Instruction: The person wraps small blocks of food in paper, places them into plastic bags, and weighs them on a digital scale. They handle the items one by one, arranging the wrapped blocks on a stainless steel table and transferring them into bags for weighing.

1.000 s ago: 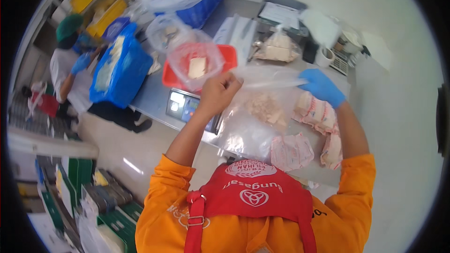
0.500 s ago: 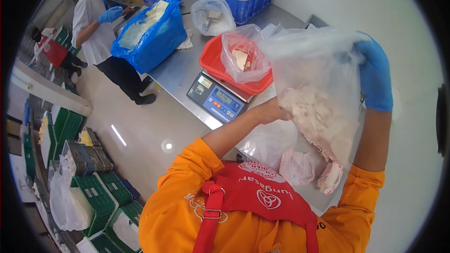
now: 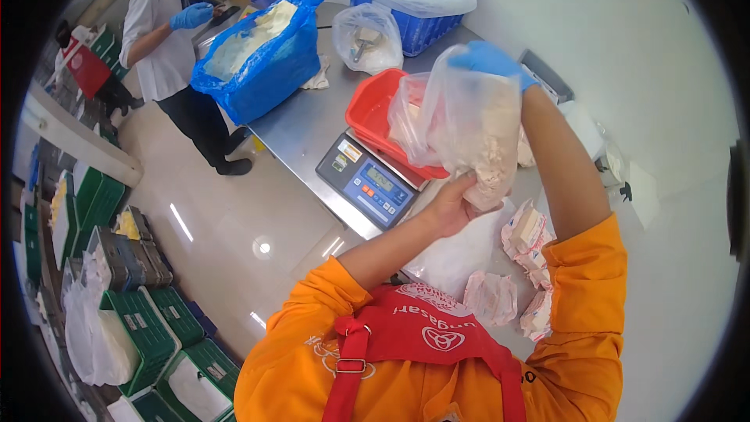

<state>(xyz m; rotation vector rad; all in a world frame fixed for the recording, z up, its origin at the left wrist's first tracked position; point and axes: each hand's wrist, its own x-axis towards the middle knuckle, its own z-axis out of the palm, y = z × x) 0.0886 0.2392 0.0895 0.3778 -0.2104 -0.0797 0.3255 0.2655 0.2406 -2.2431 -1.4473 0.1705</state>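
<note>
A clear plastic bag (image 3: 469,109) with pale, crumbly pieces in its lower part hangs between my hands, next to the red tub (image 3: 367,105). My right hand (image 3: 492,62), in a blue glove, is closed on the bag's upper end. My bare left hand (image 3: 451,207) grips the bag's lower part from below, its fingertips partly hidden behind it. Another clear bag lines the tub, and its contents are mostly covered by the bag I hold. The tub rests on a digital scale (image 3: 366,180) with a lit display.
Opened wrappers with a pale block (image 3: 530,230) lie right of my left hand. Beyond the tub are a clear bag with a scoop (image 3: 366,39), a lined blue crate (image 3: 426,27) and a blue-bagged container (image 3: 266,70). A co-worker (image 3: 168,39) stands at the table's far left.
My right hand has swung left, carrying the bag's upper end over beside the red tub. My left hand stays at its lower part. Wrappers with a pale block have come into view.
</note>
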